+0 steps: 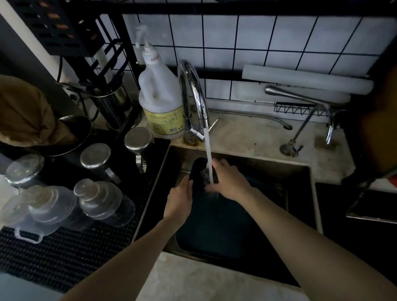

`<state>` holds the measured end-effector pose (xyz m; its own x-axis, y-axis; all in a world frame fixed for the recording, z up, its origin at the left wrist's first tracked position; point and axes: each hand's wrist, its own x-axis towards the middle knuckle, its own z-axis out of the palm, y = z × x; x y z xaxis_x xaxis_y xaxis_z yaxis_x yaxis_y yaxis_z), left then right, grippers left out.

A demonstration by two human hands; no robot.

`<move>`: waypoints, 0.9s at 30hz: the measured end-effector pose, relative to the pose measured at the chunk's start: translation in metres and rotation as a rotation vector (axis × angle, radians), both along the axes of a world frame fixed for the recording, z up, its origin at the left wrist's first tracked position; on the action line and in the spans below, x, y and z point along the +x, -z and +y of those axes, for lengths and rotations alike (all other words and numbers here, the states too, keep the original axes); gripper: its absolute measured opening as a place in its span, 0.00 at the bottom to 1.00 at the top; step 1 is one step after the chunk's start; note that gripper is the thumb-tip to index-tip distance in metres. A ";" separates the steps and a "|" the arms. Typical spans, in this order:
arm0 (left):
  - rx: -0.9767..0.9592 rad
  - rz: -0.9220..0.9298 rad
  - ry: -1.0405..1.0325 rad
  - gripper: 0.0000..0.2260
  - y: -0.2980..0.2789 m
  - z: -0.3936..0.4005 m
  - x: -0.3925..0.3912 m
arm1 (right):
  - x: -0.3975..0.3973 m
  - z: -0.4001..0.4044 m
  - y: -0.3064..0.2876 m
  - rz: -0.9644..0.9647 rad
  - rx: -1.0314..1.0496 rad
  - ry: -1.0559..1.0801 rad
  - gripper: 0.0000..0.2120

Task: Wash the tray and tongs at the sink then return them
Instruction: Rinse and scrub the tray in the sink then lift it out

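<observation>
Sink [303, 179]: a dark steel basin sunk into the pale stone surface [206, 287]; the largest thing in play, and everything of the task happens inside it.
Tray [213, 219]: dark, flat, rounded at the corners; it stands tilted in the basin, its near edge low toward the person and its far corner raised under the water; I judge it stiff, probably plastic, light for its size yet awkward because broad; wet all over, so slippery; best taken by the rim on two opposite sides, thumbs over the lip, not by the flat face.
Tap [194, 91]: curved chrome spout; a steady stream [209, 160] falls onto the raised corner of the tray.
Soap jug [160, 100]: white, with a pump, on the surface just left of the tap; not touched.
Left hand [180, 200]: its grip is closed round the left rim of the tray near the top, fingers curled behind the edge, steadying it.
Right hand [229, 178]: lies over the upper face of the tray in the stream, fingers bent down on it; whether they pinch the edge or only rub the face I cannot tell.
Tongs: not seen anywhere; perhaps hidden under the tray or in the dark water, but that is a guess.
Risk: a wet rim slipping from one hand alone; two hands are wise when lifting it out.
</observation>
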<state>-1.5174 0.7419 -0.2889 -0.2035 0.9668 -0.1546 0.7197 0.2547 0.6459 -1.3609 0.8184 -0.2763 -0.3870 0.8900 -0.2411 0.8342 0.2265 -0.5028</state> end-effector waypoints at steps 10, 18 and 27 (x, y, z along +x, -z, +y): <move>0.004 -0.036 0.011 0.22 0.006 0.002 -0.014 | 0.049 -0.007 0.030 -0.229 0.097 0.069 0.28; 0.030 -0.090 -0.017 0.19 0.004 0.002 -0.026 | 0.096 -0.013 0.053 -0.307 -0.041 0.160 0.25; 0.110 -0.065 -0.024 0.21 0.014 0.009 -0.040 | 0.129 -0.027 0.054 -0.524 -0.064 0.284 0.30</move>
<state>-1.5576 0.7507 -0.3026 -0.2198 0.9736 -0.0616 0.6698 0.1966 0.7160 -1.2318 0.7909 -0.3305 0.0491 0.9187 -0.3918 0.9982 -0.0589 -0.0132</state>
